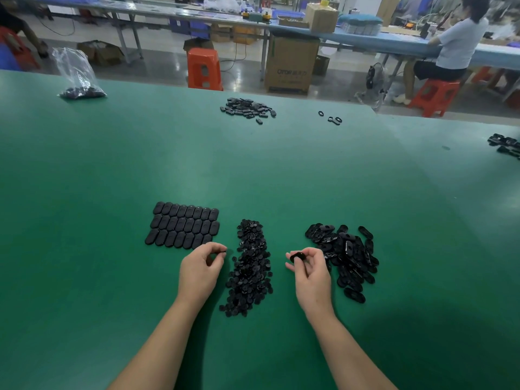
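The left hand (201, 270) pinched a small black disc (222, 251) between thumb and forefinger, right at nine o'clock of the disc pile (250, 266)! The right hand (309, 273) gripped an oval shell (297, 257) in curled fingertips, at nine o'clock of the shell heap (344, 256). Neat rows of oval pieces (183, 225) lay at eleven o'clock of the left hand on the green table (112, 170).

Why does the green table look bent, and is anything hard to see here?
In the head view, the wide lens bows the far edge of the green table; overhead light leaves a pale patch mid-table. The left hand, pinching a small black piece, and right hand, holding an oval piece, look sharp; the middle pile loses detail.
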Motion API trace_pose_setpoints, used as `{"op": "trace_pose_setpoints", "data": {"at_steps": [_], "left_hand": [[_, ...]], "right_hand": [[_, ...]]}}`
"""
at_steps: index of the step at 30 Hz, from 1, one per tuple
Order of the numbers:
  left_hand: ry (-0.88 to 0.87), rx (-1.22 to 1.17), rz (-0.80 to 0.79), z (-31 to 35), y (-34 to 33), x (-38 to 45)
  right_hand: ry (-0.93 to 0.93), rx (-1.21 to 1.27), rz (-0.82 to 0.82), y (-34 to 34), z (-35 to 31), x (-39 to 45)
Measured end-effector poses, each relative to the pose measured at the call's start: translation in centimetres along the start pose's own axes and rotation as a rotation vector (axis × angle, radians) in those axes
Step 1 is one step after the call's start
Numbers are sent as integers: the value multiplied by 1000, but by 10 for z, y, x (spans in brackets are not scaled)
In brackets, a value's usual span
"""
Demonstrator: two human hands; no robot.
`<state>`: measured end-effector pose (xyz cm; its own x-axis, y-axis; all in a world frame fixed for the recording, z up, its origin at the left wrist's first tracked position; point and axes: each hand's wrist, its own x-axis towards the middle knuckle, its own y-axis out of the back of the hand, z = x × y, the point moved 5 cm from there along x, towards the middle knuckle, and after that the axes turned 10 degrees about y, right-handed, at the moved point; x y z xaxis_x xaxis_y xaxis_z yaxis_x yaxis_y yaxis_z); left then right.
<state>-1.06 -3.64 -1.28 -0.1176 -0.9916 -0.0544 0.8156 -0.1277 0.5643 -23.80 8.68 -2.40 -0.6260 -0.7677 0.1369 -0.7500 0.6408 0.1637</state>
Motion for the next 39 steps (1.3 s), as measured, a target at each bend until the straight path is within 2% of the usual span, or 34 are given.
{"op": "trace_pose_setpoints", "data": {"at_steps": [12,22,32,39], "left_hand": [[-28,50,20,4,1,-2],[28,-59,-27,3,-4,0],[-15,-66,-162,73,-57,-25],[4,21,-222,87,-81,-31]], "right_hand": [[35,-77,-71,-2,-4,-1],[30,-95,-5,0,-5,0],[73,-105,-68,-3,-4,2],[89,-169,-72,-1,-1,3]]}}
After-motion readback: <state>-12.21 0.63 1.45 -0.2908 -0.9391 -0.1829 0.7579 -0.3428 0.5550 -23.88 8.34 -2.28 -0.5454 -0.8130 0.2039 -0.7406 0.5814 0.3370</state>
